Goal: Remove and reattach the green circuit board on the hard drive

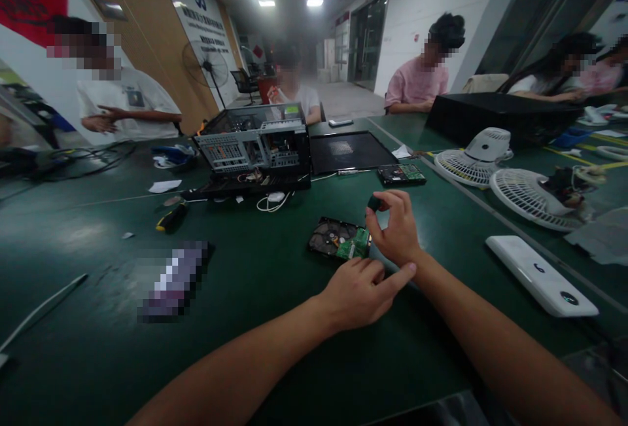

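A hard drive (338, 239) lies circuit side up on the green table (255, 321), its green board facing me. My left hand (360, 292) rests on the table at the drive's near edge, fingers curled and touching it. My right hand (395, 226) stands just right of the drive, fingers pinched on the dark round top of a small screwdriver (374, 203); its shaft is hidden behind the hand.
An open computer case (255, 148) and a black side panel (350, 151) lie beyond, with a second drive (401, 174). A yellow-black screwdriver (171, 218) is at left. Fan parts (534, 197) and a white casing (540, 275) lie right. Several people sit around the table.
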